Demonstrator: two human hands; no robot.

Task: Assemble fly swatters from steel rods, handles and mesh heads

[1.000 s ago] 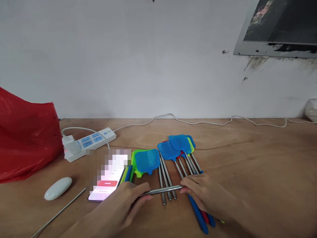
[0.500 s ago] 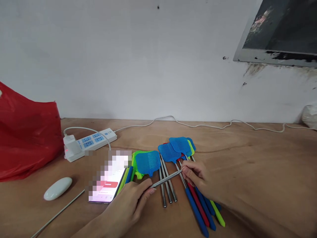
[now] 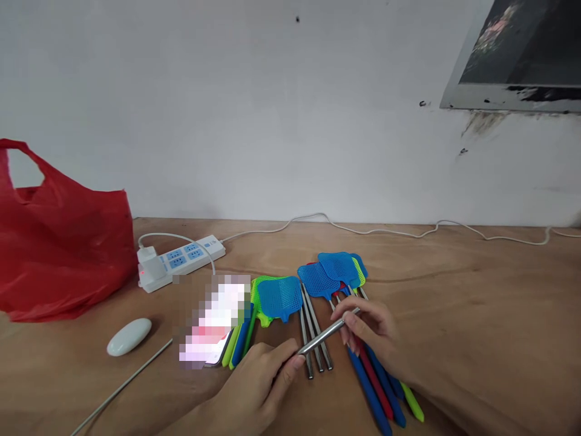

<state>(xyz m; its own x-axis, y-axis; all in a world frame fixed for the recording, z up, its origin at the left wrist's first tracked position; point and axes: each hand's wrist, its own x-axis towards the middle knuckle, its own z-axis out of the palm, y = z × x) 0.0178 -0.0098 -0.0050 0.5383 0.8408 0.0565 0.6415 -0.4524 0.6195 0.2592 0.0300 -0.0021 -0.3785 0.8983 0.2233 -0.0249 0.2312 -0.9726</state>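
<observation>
A shiny metal rod (image 3: pixel 323 338) slants up to the right between my hands. My left hand (image 3: pixel 261 381) grips its lower end between thumb and fingers. At its upper end, my right hand (image 3: pixel 370 324) holds it loosely, with the tip showing past the thumb. Beneath lie several similar metal rods (image 3: pixel 315 330), side by side on the wooden table. To the right, assembled fly swatters with blue mesh heads (image 3: pixel 318 280) and red, blue and lime handles (image 3: pixel 370 387) are piled, partly hidden by my right hand. Loose blue (image 3: pixel 279 297) and green swatter heads lie left of the rods.
Loose handles (image 3: pixel 240 339) lie beside a lit phone (image 3: pixel 222 315), partly pixelated. Further left are a white oval object (image 3: pixel 129 337), a white power strip (image 3: pixel 181 260) with a plugged-in charger, and a red plastic bag (image 3: pixel 68 242). A cable (image 3: pixel 376 231) runs along the wall.
The right fingers have shifted from pinching the rod's tip to lying around it, so the tip now shows past the thumb. The whole view has moved slightly, bringing more of the red bag in.
</observation>
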